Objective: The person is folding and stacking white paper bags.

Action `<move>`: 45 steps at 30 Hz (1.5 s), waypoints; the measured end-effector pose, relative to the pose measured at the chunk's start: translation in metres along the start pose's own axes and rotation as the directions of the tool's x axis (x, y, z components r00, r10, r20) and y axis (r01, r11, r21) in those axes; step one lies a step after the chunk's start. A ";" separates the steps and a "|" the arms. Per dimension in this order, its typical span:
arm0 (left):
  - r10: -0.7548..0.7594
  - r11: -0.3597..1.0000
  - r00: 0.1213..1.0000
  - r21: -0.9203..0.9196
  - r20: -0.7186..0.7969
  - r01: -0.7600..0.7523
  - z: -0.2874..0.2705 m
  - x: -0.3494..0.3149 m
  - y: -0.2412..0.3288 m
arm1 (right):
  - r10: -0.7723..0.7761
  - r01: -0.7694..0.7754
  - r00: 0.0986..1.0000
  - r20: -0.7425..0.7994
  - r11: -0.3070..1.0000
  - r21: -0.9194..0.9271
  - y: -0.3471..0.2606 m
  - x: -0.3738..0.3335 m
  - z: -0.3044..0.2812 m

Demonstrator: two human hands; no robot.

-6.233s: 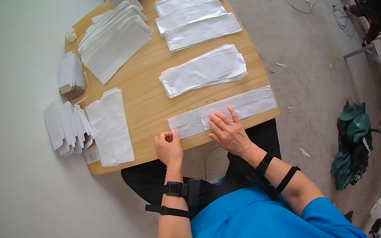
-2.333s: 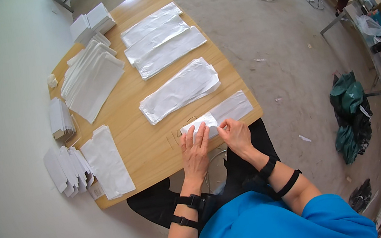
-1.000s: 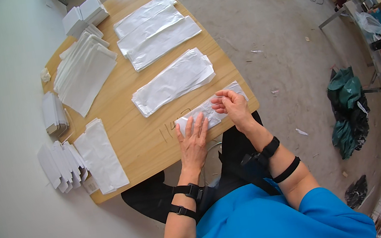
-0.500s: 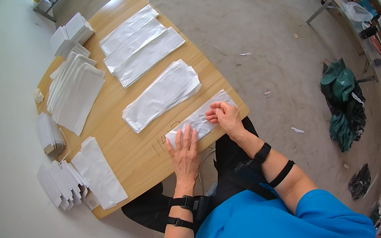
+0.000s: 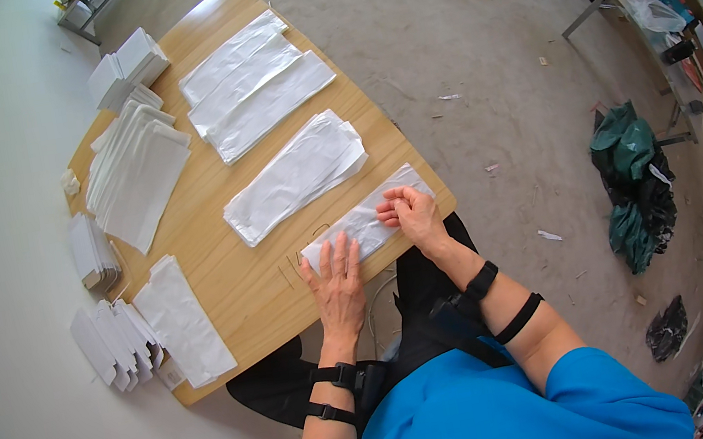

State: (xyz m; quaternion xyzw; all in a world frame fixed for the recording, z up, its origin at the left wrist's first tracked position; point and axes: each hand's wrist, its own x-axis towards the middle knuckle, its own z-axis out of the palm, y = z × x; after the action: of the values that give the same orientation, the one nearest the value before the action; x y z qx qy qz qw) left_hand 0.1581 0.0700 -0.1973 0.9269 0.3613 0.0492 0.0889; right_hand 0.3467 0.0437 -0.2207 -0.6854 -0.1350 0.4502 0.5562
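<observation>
Along the near right edge of the table (image 5: 245, 304), a narrow white folded strip (image 5: 369, 221) lies flat, squared roughly to the rim, presumably so both hands can work it without a long reach. Left hand (image 5: 340, 291) spread, fingers fanned over the strip's left end; looks like a weight against sliding. Right hand (image 5: 414, 214) curled, thumb near the fingertips, over the strip toward its right end; whether it pinches a layer, cannot tell.

Just beyond the strip, a loose stack of white folded sheets (image 5: 296, 176) runs near-parallel, seemingly kept within easy reach. Further out, overlapping white bundles (image 5: 261, 95), stepped perhaps so each can be lifted separately. To the left, fanned white sheets (image 5: 139, 181), edges staggered, likely for picking singly. Nearer, a separate white sheet pile (image 5: 182, 320) beside upright-edged white cartons (image 5: 115, 343), crowded at the margin, which leaves working space at centre.
</observation>
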 end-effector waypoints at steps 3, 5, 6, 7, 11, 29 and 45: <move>0.003 1.000 1.000 -0.001 0.006 -0.003 0.001 0.001 0.002 | -0.004 0.004 1.000 -0.001 1.000 0.005 0.000 0.001 0.000; 0.003 1.000 1.000 -0.001 0.006 -0.003 0.000 0.002 0.002 | -0.005 0.005 1.000 -0.001 1.000 0.001 0.000 0.000 0.000; 0.003 1.000 1.000 -0.003 0.007 -0.003 0.000 0.002 0.002 | -0.007 0.007 1.000 0.000 1.000 -0.003 0.000 0.000 0.000; 0.003 1.000 1.000 -0.006 0.008 -0.003 -0.001 0.003 0.002 | -0.007 0.007 1.000 0.001 1.000 -0.002 0.001 0.001 0.000; 0.009 1.000 1.000 -0.005 0.012 -0.009 0.001 0.003 0.002 | -0.011 0.011 1.000 0.000 1.000 0.002 0.004 0.002 0.000; 0.022 1.000 0.999 -0.016 -0.030 -0.022 0.005 0.005 0.001 | -0.133 0.163 0.982 0.131 0.953 -0.255 0.007 -0.019 0.039; -0.130 0.991 0.989 0.005 0.067 0.130 -0.002 -0.025 -0.032 | -0.041 0.060 0.994 0.103 0.980 -0.190 0.001 -0.014 0.044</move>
State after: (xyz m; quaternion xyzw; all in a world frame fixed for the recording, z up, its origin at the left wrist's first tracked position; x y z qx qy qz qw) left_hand 0.1184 0.0765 -0.2022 0.9025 0.4179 0.0122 0.1036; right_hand 0.3051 0.0621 -0.2139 -0.7092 -0.2227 0.4541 0.4912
